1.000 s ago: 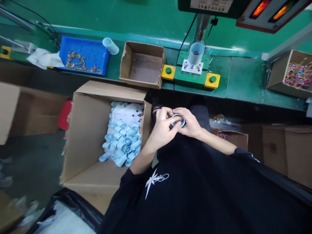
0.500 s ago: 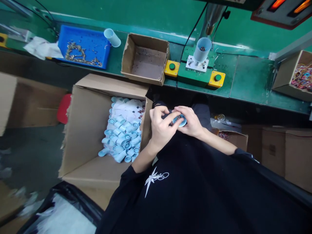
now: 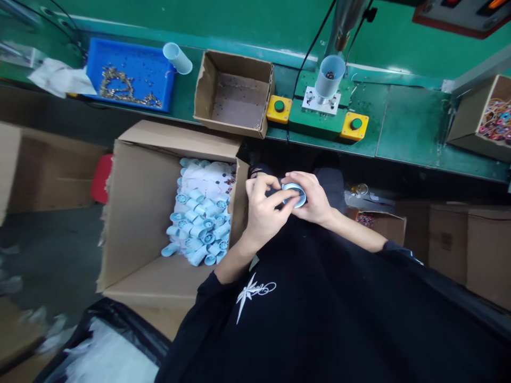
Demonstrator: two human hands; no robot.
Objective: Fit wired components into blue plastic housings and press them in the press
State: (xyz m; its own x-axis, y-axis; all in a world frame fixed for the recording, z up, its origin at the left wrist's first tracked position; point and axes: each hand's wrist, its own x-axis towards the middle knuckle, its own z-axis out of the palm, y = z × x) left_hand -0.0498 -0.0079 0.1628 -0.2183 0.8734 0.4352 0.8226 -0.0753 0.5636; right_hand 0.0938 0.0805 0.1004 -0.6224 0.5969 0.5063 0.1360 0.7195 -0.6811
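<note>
My right hand (image 3: 313, 198) is wrapped round a light blue cup (image 3: 302, 200), whose open end faces up. The index finger of my left hand (image 3: 264, 207) reaches into the cup's mouth, with the thumb close beside it at the near rim. The fingers are bent together, and anything small between them is hidden. Past my hands, another blue cup (image 3: 328, 85) stands upright on the metal plate of a press (image 3: 320, 101), with small dark parts inside it.
Many blue cups (image 3: 207, 223) lie in a large cardboard box (image 3: 139, 213) at left. On the green bench are a blue tray (image 3: 131, 58) of metal parts, a lying cup (image 3: 178, 57), a smaller carton (image 3: 239, 98) and two green buttons (image 3: 279, 106) (image 3: 356, 124). A wire-filled box (image 3: 471, 111) stands right.
The left index finger has moved further into the held cup, covering more of its inside. The bench has shifted slightly up and left in view.
</note>
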